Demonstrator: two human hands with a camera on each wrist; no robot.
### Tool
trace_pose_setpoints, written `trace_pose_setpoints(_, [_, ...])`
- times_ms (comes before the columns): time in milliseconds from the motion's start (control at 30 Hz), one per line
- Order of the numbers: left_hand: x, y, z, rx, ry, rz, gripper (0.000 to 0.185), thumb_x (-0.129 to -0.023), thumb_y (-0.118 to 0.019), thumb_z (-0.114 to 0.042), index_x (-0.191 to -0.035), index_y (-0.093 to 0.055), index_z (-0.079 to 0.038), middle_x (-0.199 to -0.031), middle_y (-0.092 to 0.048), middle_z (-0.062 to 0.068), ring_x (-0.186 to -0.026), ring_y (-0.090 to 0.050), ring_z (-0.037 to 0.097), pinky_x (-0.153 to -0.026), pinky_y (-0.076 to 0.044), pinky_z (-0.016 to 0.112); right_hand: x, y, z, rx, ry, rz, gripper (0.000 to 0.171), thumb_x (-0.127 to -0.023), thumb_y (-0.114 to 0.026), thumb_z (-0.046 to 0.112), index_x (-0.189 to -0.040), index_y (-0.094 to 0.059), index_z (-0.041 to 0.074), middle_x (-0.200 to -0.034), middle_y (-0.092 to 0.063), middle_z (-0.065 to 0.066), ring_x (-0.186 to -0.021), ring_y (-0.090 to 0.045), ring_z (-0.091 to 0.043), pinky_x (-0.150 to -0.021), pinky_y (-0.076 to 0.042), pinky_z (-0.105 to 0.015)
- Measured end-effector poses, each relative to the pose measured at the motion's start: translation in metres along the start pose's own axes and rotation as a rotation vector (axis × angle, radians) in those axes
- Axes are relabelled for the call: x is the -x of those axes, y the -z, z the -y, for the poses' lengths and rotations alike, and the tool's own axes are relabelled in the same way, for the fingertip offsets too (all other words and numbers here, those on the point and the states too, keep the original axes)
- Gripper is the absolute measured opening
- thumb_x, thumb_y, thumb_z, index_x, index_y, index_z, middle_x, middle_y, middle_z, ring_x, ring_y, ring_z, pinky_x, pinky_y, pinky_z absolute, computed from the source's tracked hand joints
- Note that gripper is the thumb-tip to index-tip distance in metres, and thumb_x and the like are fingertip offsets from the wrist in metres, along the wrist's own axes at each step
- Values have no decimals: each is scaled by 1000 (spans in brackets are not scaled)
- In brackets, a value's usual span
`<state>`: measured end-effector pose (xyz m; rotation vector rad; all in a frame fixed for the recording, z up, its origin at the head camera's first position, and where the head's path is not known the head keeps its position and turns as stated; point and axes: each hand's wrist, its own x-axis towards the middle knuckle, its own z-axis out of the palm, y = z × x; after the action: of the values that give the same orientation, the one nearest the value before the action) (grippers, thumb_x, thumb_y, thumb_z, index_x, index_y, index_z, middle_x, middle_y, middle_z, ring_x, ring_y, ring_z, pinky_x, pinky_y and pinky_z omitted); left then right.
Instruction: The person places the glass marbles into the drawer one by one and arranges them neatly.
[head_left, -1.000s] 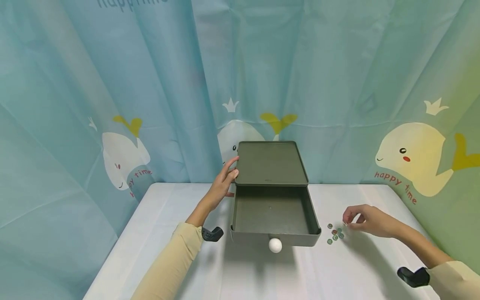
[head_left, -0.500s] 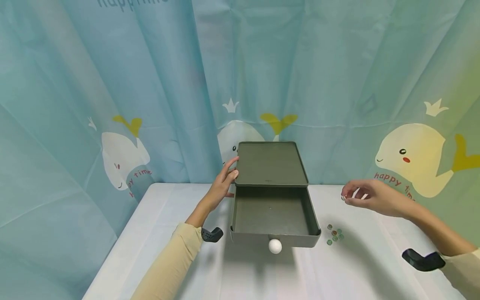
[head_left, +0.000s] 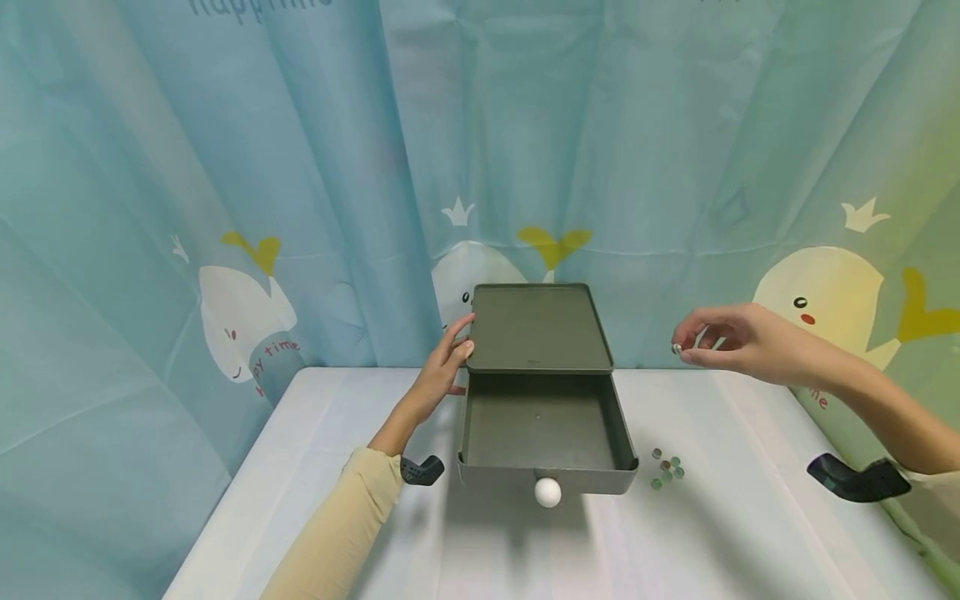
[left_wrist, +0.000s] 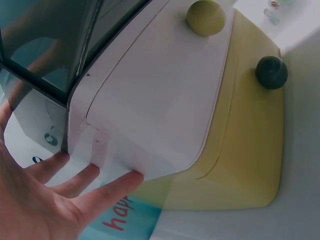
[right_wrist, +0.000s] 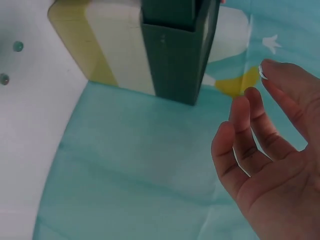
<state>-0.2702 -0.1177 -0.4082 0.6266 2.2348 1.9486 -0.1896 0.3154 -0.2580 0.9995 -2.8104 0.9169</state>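
A desktop drawer box with a dark green top (head_left: 542, 329) stands at the back of the table. Its dark green top drawer (head_left: 540, 429) is pulled out, with a white knob (head_left: 547, 492) in front and nothing inside. My left hand (head_left: 435, 375) rests against the box's left side; in the left wrist view its spread fingers touch the white section (left_wrist: 150, 100), above the yellow one (left_wrist: 250, 135). Raised to the right of the box, my right hand (head_left: 738, 340) pinches a small glass marble (head_left: 677, 348) between thumb and index finger. The right wrist view mostly hides this marble.
Several greenish and brownish marbles (head_left: 667, 465) lie on the white table (head_left: 720, 533) to the right of the drawer. A blue-green curtain (head_left: 652, 167) with printed whales hangs right behind the table. The opened drawer juts toward the front.
My right hand has lifted the marble from beside the cluster, rising high above the table and slightly left by the end. The left hand keeps its place on the box.
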Motion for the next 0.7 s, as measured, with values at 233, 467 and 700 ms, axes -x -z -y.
trace_pose_setpoints(233, [0,0,0,8,-2,5,57,-109,-43,-41,-163,-24,-38,-166,-22,13,-150,-28,40,-91,-49,72,-19,4,18,-32,71,39,19,-95,-74,7,-106,-72,22,-97,-71,1,-78,-66,-14,-68,-55,-25])
trace_pose_setpoints(467, [0,0,0,0,0,-4,57,-108,-44,-42,-162,-25,-41,-166,-24,12,-151,-28,37,-91,-50,70,-41,1,39,-51,40,104,9,-97,-74,18,-103,-72,25,-100,-70,4,-83,-67,-16,-74,-57,-28])
trace_pose_setpoints(700, [0,-1,-1,-11,-2,-17,57,-108,-44,-43,-162,-26,-40,-165,-27,15,-147,-34,42,-89,-51,69,-69,-10,59,-34,75,177,10,-96,-76,20,-102,-71,26,-94,-70,6,-83,-67,-15,-74,-58,-29])
